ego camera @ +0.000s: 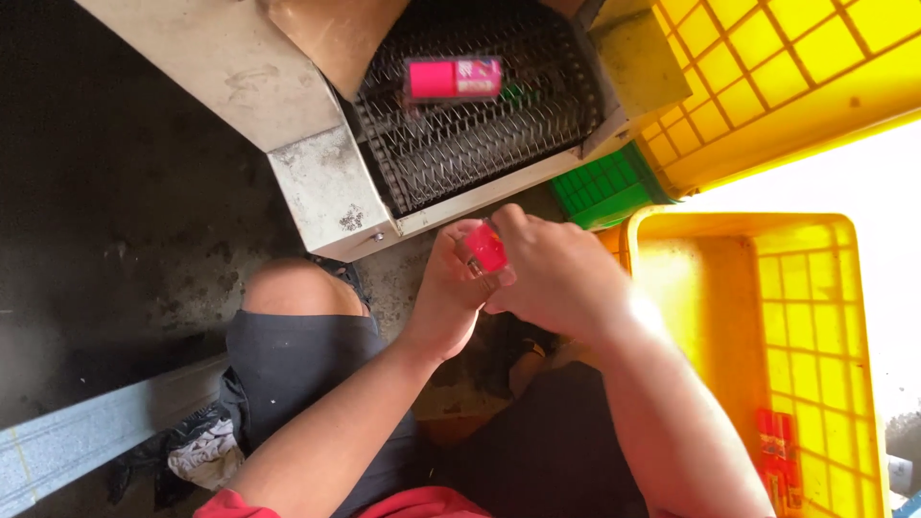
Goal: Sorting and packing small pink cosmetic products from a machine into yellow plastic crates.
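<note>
Pink tube (486, 248) between left hand (449, 299) and right hand (554, 276)

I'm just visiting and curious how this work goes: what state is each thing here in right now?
Left hand: closed around the small pink item.
Right hand: fingers gripping the same item from the other side.
Small pink item: held up between both hands.
Pink package: lying flat on the wire mesh belt, blurred.
Yellow crate: open, nearly empty, red items in one corner.
Green crate: partly hidden.
</note>
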